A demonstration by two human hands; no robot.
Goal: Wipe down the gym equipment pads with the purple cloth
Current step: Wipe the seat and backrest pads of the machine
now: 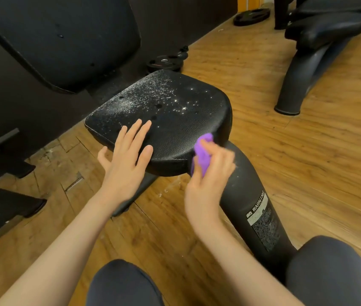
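You crouch before a black seat pad (pixel 164 115) speckled with spray droplets, your left hand (pixel 126 160) laid flat on its near edge, apparently to steady the pad against the coming wipe. Its fingers (pixel 138 134) lie straight and slightly spread, pressing the vinyl and gripping nothing. Your right hand (pixel 208 175), blurred with motion, bunches the purple cloth (pixel 202 151) at the pad's near right corner, fingers curled round the wad so it stays compact under pressure. The cloth touches the pad's rim just above the frame post (pixel 250 195) with its warning label (pixel 261 219). Droplets across the far half look unwiped.
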